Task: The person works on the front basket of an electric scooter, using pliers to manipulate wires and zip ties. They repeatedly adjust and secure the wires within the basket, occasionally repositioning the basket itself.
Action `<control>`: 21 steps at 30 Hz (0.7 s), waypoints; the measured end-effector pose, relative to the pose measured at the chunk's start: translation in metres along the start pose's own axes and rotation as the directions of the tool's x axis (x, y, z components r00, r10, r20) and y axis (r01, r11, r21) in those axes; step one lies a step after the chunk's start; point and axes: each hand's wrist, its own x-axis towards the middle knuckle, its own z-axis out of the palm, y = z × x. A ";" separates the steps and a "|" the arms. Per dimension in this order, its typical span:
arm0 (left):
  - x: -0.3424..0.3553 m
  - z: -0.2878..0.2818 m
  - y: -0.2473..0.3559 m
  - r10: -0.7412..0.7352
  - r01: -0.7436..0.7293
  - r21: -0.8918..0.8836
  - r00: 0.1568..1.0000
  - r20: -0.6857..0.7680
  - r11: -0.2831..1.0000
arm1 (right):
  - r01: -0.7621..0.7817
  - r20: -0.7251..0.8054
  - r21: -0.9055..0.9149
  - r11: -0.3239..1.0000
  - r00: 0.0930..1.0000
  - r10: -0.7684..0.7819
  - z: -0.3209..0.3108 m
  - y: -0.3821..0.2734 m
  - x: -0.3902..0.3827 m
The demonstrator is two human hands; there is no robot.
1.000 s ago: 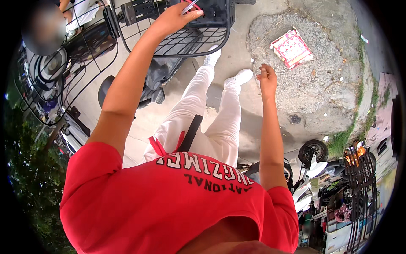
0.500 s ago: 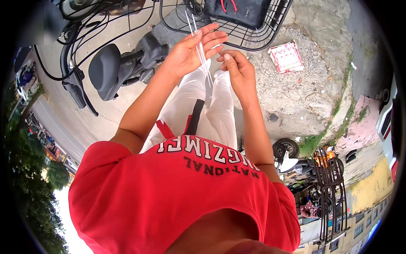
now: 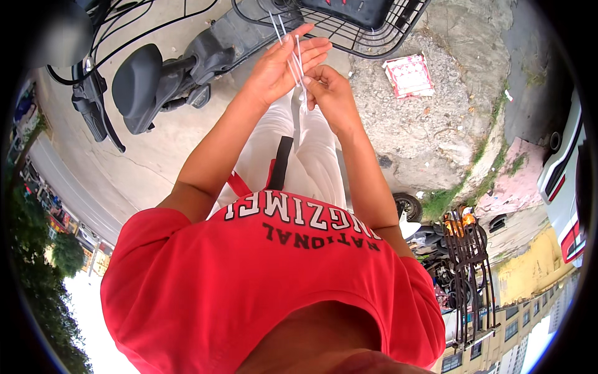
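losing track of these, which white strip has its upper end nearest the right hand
The rightmost strip: its upper end shows against the left hand, while the other two strips stick out past it.

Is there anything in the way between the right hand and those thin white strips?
Nothing visible: the right hand is at the thin white strips, its thumb and fingers on them, while the left hand holds them across its palm.

Rough ground (image 3: 458, 128) — yellow wall (image 3: 528, 269); sky (image 3: 86, 311)
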 end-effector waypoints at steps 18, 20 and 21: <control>-0.015 -0.019 -0.034 0.023 -0.046 -0.041 0.893 -0.450 0.998 | 0.255 0.078 -0.881 0.399 0.909 -0.408 0.006 0.019 -0.018; -0.001 -0.020 -0.029 -0.022 -0.010 -0.055 0.837 -0.547 0.998 | 0.223 0.100 -0.911 0.346 0.935 -0.341 0.007 0.010 -0.007; 0.006 -0.020 -0.025 -0.044 0.009 -0.063 0.804 -0.593 0.998 | 0.234 0.119 -0.908 0.347 0.939 -0.323 0.007 0.008 0.000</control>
